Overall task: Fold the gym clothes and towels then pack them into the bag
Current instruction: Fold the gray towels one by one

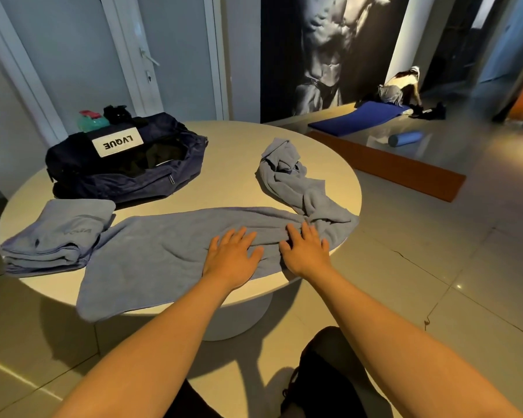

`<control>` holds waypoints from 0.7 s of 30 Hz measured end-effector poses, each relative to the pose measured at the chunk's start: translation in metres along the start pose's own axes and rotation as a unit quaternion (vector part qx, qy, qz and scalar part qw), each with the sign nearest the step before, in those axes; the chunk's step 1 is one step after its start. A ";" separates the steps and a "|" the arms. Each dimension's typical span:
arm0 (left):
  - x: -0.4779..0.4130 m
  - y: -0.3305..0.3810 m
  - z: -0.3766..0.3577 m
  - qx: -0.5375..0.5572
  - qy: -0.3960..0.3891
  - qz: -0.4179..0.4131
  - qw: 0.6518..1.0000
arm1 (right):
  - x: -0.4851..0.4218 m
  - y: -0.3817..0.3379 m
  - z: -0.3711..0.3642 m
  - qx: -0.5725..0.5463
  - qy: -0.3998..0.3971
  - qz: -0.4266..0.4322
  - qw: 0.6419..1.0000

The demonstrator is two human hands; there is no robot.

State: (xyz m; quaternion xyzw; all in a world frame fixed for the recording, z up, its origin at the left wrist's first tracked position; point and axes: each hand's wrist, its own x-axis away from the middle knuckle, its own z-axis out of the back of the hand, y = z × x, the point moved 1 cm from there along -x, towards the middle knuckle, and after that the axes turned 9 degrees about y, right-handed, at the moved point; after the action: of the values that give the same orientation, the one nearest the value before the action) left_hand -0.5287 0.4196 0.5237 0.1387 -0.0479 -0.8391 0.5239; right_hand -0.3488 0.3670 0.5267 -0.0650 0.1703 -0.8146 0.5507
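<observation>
From the head camera, a round, cream-coloured pedestal table (239, 140) stands on a pale tiled floor. A long blue-grey terry towel (151, 251) lies stretched across the table's near side. Its left end droops over the near rim, and its right part runs away from the person into a crumpled heap.

Both hands lie side by side on the towel near its middle. The left hand (231, 254) rests palm down with its fingers straight and spread, gripping nothing. The right hand (307, 251) is just beside it, also flat and unclenched, with its fingertips at a raised wrinkle in the cloth.

A folded stack of blue-grey cloth (55, 236) sits at the table's left edge, touching the towel's left part. Behind the stack is a dark navy fabric duffel bag (124, 176) with a white label. Its top is unzipped and gaping, and its inside is dark. Beyond the bag are a teal bottle with a pink cap (92, 120) and a black bundle (117, 111).

On the floor to the right lie a blue exercise mat (360, 117), a blue foam roller (405, 138) and a long orange-brown mat (390, 167).
</observation>
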 end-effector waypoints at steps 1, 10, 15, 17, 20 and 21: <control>0.000 0.001 0.000 -0.013 -0.010 0.009 1.000 | -0.001 0.004 0.004 0.005 -0.005 -0.031 0.999; 0.014 0.001 0.005 -0.025 -0.086 0.009 0.996 | 0.005 -0.008 0.008 0.005 0.120 0.092 0.988; 0.009 0.002 0.015 -0.012 -0.168 0.003 0.986 | -0.019 -0.018 -0.001 -0.004 0.051 0.001 0.999; 0.001 0.005 0.023 -0.016 -0.157 0.006 0.987 | -0.026 -0.018 -0.003 0.012 0.020 -0.012 1.000; -0.018 0.016 0.028 -0.005 -0.037 -0.003 0.999 | -0.023 -0.012 -0.006 0.033 0.058 0.048 0.997; -0.025 0.020 0.024 0.028 -0.006 -0.011 1.000 | -0.019 -0.010 -0.007 0.024 0.082 0.077 0.993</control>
State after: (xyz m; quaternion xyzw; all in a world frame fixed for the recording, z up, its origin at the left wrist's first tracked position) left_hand -0.5076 0.4316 0.5562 0.1493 -0.0730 -0.8436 0.5106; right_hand -0.3525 0.3893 0.5254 0.0284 0.1996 -0.7762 0.5974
